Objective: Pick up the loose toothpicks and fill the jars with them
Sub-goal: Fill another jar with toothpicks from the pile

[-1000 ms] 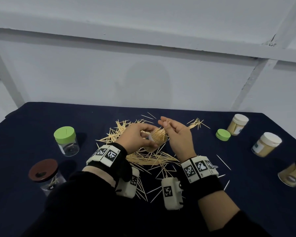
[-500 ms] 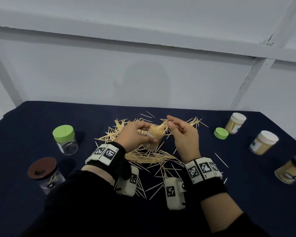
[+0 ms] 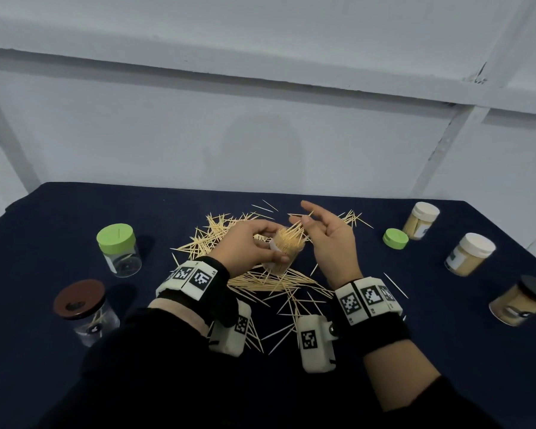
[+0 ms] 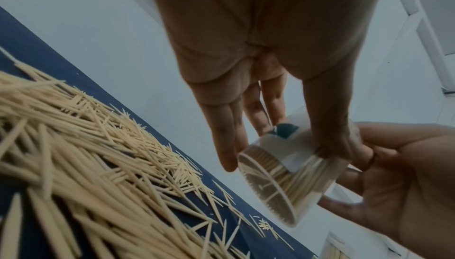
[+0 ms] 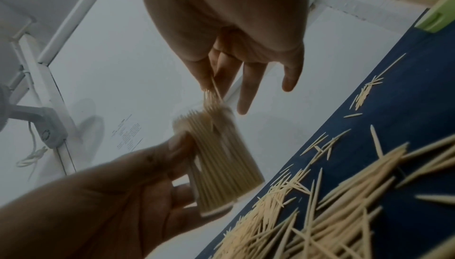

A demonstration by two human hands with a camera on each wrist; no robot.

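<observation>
The dark blue tabletop (image 3: 446,351) carries a wide heap of loose toothpicks (image 3: 260,280) at its middle, pale straw-coloured slivers lying crisscross. Just above that heap the left hand (image 3: 245,246) holds a clear open jar (image 3: 283,252), its grip clamped round the wall with thumb on one side and fingers on the other; the jar is tilted, packed nearly full with upright toothpicks whose points bristle past its mouth. The right hand (image 3: 328,239) is just to the right of the heap's held jar, thumb and forefinger pinching a toothpick (image 3: 305,215) above the mouth, the other fingers spread loose. Half a second ago that hand sat lower and closer against the jar mouth; now it is lifted and opened wider.

Left of the heap stand a green-lidded jar (image 3: 118,249) and a brown-lidded jar (image 3: 84,311), both nearly empty. Right of the heap lie a loose green lid (image 3: 395,239), two white-lidded jars (image 3: 421,224) (image 3: 469,253) and a black-lidded jar (image 3: 522,300), all filled.
</observation>
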